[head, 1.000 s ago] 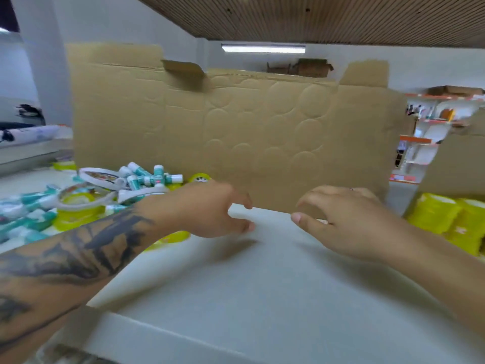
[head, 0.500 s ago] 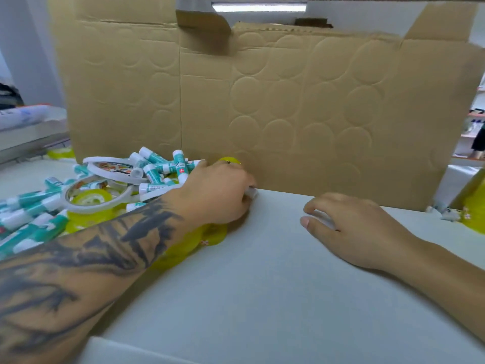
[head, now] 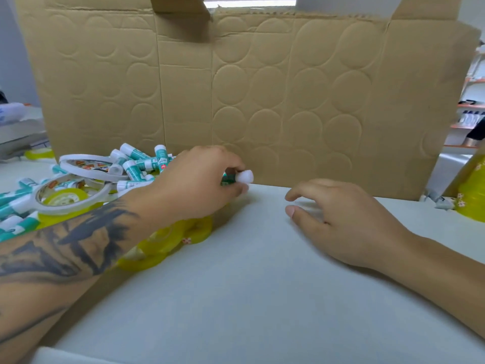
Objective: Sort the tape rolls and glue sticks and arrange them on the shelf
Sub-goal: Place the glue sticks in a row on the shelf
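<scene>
A: Glue stick (head: pixel 237 178) in the left hand (head: pixel 199 183), white cap poking out past the knuckles, and most of its teal body is buried under the curled fingers. It sits just above the shelf (head: pixel 262 271), right at the foot of the cardboard (head: pixel 262 95).

B: What can't we see?

A: Plenty. The forearm covers part of the yellow tape (head: pixel 168 240), so I can't count those rolls cleanly, maybe 2 or 3 overlapping. The pile (head: pixel 139 164) of glue sticks runs off the left edge; roughly 10 show, more are cut off. Another yellow tape stack (head: pixel 472 195) is clipped by the right edge.

B: White tape rings?

A: 2 wide flat ones: 1 ring (head: pixel 89 166) on top of the pile, a 2nd ring (head: pixel 70 198) nearer, with a small yellow roll seen through its hole. 1 more yellow roll (head: pixel 39 153) lies far left, blurred.

B: And the right hand (head: pixel 341 219)?

A: Released, fingers loosely bent, grasping nothing, resting palm down on the shelf well apart from the stick.

B: Against half a second ago?

A: The left hand has come away from the pile edge with the stick's cap now plainly visible; before it barely peeked out. The right hand has hardly shifted. The camera has pushed in closer to the cardboard.
</scene>
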A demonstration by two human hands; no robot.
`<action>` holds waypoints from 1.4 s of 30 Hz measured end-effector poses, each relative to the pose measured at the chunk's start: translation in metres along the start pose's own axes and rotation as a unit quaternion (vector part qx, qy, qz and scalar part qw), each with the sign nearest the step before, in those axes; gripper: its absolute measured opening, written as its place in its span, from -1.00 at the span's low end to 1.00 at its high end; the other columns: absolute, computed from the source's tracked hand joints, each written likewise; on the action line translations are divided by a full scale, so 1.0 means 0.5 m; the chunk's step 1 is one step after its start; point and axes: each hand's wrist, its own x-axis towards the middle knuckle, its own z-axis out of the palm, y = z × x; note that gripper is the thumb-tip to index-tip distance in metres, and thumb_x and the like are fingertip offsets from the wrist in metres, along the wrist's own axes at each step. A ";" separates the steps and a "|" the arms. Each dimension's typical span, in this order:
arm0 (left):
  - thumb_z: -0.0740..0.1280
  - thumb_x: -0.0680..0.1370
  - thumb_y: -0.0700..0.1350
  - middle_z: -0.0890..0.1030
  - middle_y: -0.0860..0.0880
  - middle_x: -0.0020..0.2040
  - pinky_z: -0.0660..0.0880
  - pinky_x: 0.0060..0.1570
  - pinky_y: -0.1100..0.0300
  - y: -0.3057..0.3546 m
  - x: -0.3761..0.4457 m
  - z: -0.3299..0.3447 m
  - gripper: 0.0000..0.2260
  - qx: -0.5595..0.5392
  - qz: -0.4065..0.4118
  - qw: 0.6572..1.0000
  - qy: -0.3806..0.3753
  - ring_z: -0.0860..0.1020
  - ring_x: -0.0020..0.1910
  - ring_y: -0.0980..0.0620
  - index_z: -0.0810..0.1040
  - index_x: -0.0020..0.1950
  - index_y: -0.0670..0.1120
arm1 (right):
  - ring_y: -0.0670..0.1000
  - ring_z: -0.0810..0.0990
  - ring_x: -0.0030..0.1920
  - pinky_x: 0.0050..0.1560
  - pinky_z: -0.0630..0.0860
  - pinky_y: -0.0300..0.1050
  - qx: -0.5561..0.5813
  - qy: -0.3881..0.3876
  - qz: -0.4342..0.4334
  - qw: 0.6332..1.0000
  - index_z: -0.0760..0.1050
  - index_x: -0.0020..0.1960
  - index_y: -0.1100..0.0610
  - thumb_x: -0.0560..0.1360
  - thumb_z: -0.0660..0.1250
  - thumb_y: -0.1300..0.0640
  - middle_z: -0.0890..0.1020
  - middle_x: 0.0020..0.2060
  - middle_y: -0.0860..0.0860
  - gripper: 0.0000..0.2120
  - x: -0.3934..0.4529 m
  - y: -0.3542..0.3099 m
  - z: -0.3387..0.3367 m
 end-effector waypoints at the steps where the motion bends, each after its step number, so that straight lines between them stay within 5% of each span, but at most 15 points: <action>1: 0.41 0.55 0.16 0.64 0.17 -0.14 0.54 -0.07 0.06 0.007 -0.002 -0.010 -0.85 -0.045 -0.018 0.999 0.018 0.59 -0.10 0.08 0.66 -0.02 0.12 | -0.21 0.50 0.16 0.12 0.38 -0.17 0.038 0.027 -0.001 0.999 0.49 0.23 -0.20 0.60 0.17 -0.21 0.54 0.13 -0.34 -0.73 -0.001 -0.004 0.000; 4: 0.49 0.50 0.11 0.69 0.18 -0.23 0.57 -0.14 0.09 0.023 -0.007 -0.036 -0.89 -0.152 -0.056 0.985 0.057 0.64 -0.21 0.13 0.69 -0.10 0.11 | -0.23 0.55 0.13 0.07 0.51 -0.18 0.130 0.094 -0.009 0.987 0.51 0.13 -0.20 0.55 0.29 -0.17 0.60 0.02 -0.33 -0.82 -0.001 -0.020 0.000; 8: 0.55 0.49 -0.03 0.73 0.05 -0.20 0.64 -0.09 0.04 0.040 -0.014 -0.053 -0.90 -0.316 -0.083 0.944 0.049 0.70 -0.19 -0.03 0.68 -0.07 0.00 | -0.17 0.59 0.10 0.08 0.53 -0.14 0.192 0.135 -0.015 0.972 0.50 0.15 -0.19 0.50 0.38 -0.15 0.62 0.00 -0.28 -0.77 -0.004 -0.038 0.001; 11: 0.54 0.47 -0.03 0.74 -0.07 -0.20 0.45 -0.24 0.18 0.060 -0.019 -0.044 -0.83 -0.402 -0.119 0.908 0.007 0.66 -0.24 -0.03 0.66 -0.02 -0.06 | -0.11 0.60 0.07 0.08 0.48 -0.20 0.211 0.153 -0.020 0.965 0.49 0.17 -0.19 0.48 0.44 -0.13 0.62 -0.04 -0.22 -0.72 -0.009 -0.048 0.000; 17: 0.49 0.50 -0.02 0.75 -0.11 -0.08 0.46 0.04 0.02 0.098 -0.025 -0.049 -0.83 -0.501 -0.156 0.849 -0.053 0.72 0.01 -0.15 0.65 -0.03 -0.10 | -0.12 0.63 0.06 0.04 0.48 -0.21 0.246 0.154 -0.031 0.957 0.45 0.16 -0.20 0.46 0.50 -0.05 0.64 -0.06 -0.21 -0.65 -0.018 -0.084 -0.026; 20: 0.48 0.48 0.00 0.74 -0.14 -0.07 0.45 0.06 0.00 0.130 -0.028 -0.062 -0.81 -0.529 -0.148 0.834 -0.049 0.72 -0.07 -0.12 0.63 -0.04 -0.10 | -0.12 0.65 -0.09 -0.07 0.54 -0.13 0.286 0.163 -0.024 0.944 0.41 0.14 -0.19 0.48 0.48 0.03 0.68 -0.15 -0.17 -0.66 -0.019 -0.096 -0.050; 25: 0.49 0.37 0.02 0.73 -0.16 -0.14 0.57 -0.16 0.23 0.199 -0.019 -0.080 -0.72 -0.523 -0.102 0.846 -0.008 0.71 -0.15 -0.05 0.64 -0.09 -0.17 | -0.10 0.56 -0.33 -0.33 0.50 -0.17 0.323 0.184 0.015 0.928 0.39 0.13 -0.18 0.48 0.47 0.07 0.66 -0.22 -0.07 -0.66 -0.039 -0.068 -0.104; 32: 0.53 0.41 0.12 0.74 -0.12 -0.12 0.53 0.15 -0.19 0.373 0.017 -0.070 -0.64 -0.437 -0.058 0.897 0.025 0.67 -0.07 -0.14 0.68 -0.04 -0.17 | -0.12 0.55 -0.27 -0.28 0.43 -0.27 0.310 0.242 0.001 0.919 0.56 -0.13 -0.01 0.44 0.53 -0.04 0.63 -0.27 -0.12 -0.82 -0.130 0.052 -0.201; 35: 0.46 0.42 0.28 0.75 -0.07 -0.07 0.51 0.19 -0.23 0.489 0.030 -0.027 -0.59 -0.416 -0.048 0.908 0.026 0.68 0.01 -0.19 0.72 -0.02 -0.05 | -0.16 0.53 -0.30 -0.30 0.41 -0.32 0.304 0.260 -0.005 0.916 0.60 -0.10 0.00 0.44 0.52 -0.02 0.63 -0.29 -0.11 -0.85 -0.206 0.158 -0.246; 39: 0.42 0.42 0.39 0.74 -0.02 -0.10 0.56 0.03 -0.01 0.670 0.046 0.069 -0.62 -0.365 -0.033 0.930 0.014 0.69 -0.03 -0.10 0.71 -0.03 0.11 | -0.20 0.55 -0.26 -0.24 0.42 -0.37 0.291 0.276 0.010 0.916 0.57 -0.07 -0.08 0.47 0.52 0.05 0.63 -0.27 -0.23 -0.87 -0.330 0.354 -0.309; 42: 0.22 0.44 0.51 0.69 0.07 -0.10 0.58 0.01 -0.06 0.812 0.071 0.148 -0.46 -0.255 0.002 0.966 -0.048 0.65 -0.08 -0.01 0.68 0.02 0.11 | -0.17 0.56 -0.21 -0.16 0.43 -0.31 0.272 0.299 0.037 0.914 0.59 0.00 -0.06 0.49 0.50 0.01 0.63 -0.23 -0.21 -0.87 -0.416 0.522 -0.369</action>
